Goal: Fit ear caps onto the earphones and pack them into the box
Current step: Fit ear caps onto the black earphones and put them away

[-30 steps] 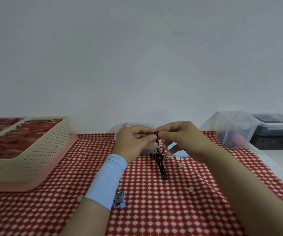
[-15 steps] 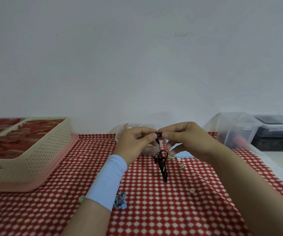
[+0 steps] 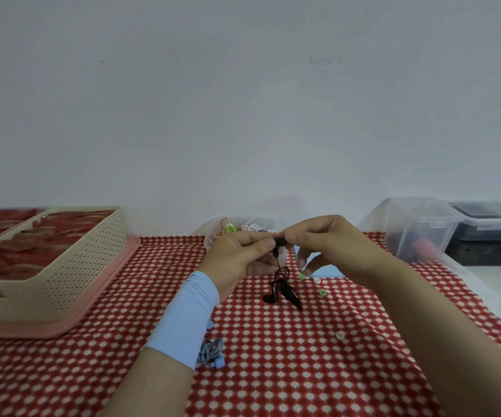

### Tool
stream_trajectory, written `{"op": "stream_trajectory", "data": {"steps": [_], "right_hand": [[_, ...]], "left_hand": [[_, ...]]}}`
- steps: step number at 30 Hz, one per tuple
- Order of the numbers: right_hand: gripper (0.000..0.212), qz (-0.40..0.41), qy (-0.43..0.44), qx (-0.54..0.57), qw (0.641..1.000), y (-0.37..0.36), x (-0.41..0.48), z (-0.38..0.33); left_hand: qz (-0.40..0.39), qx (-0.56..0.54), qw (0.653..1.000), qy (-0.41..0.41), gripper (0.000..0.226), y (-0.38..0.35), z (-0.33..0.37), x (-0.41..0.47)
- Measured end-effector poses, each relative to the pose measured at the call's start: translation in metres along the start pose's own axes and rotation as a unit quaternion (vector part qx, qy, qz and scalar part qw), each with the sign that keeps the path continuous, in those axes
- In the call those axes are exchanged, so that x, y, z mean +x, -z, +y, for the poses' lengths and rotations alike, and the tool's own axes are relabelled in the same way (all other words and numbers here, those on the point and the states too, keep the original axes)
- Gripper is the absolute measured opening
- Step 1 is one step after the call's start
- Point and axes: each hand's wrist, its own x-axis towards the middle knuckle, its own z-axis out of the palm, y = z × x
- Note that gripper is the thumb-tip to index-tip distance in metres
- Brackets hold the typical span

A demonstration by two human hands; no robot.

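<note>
**A small hand-packing station at a cloth-covered counter**

The counter (image 3: 273,371) wears a red cloth with a white pattern and stands against a bare white wall (image 3: 243,100). It looks like a home room or a small workshop, though which cannot be told. Stock is sorted into containers. At the left edge a beige perforated basket (image 3: 71,266) on a pink tray (image 3: 98,308) holds rows of red packets (image 3: 17,251). At the far edge a clear tub (image 3: 210,236) holds tangled earphones (image 3: 243,227) in several colours. At the right edge stands a clear lidded box (image 3: 414,230), with a second box (image 3: 490,221) of dark contents beside it. Loose ear caps (image 3: 322,292), green and white, lie scattered on the cloth, and a coiled blue earphone set (image 3: 211,352) lies nearer the front edge.
</note>
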Motion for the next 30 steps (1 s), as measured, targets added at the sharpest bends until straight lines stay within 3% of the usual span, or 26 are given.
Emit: {"op": "stream_trajectory", "data": {"steps": [4, 14, 18, 22, 24, 28, 30], "right_hand": [[0.014, -0.012, -0.006, -0.006, 1.0, 0.003, -0.001, 0.001], [0.013, 0.023, 0.013, 0.001, 1.0, -0.01, 0.005, 0.007], [0.021, 0.042, -0.018, -0.11, 0.993, -0.009, 0.007, 0.009], [0.04, -0.049, -0.063, -0.226, 0.971, -0.027, 0.005, 0.014], [0.038, -0.047, -0.041, -0.286, 0.956, -0.039, 0.004, 0.018], [0.022, 0.002, -0.001, -0.234, 0.972, -0.046, 0.004, 0.021], [0.019, 0.022, 0.005, -0.17, 0.985, -0.045, 0.004, 0.015]], "left_hand": [[-0.033, 0.003, 0.999, 0.006, 0.019, -0.001, -0.001, -0.002], [-0.012, 0.009, 1.0, 0.004, 0.021, 0.007, -0.005, 0.003], [0.009, 0.014, 1.0, -0.01, 0.028, 0.011, -0.002, 0.004], [0.04, 0.042, 0.998, -0.025, 0.02, 0.015, -0.001, -0.002], [0.048, 0.043, 0.997, -0.033, 0.02, 0.015, 0.001, -0.006], [0.056, 0.032, 0.997, -0.044, 0.02, 0.022, 0.011, -0.015], [0.07, 0.077, 0.993, -0.058, 0.019, 0.03, 0.021, -0.016]]}}
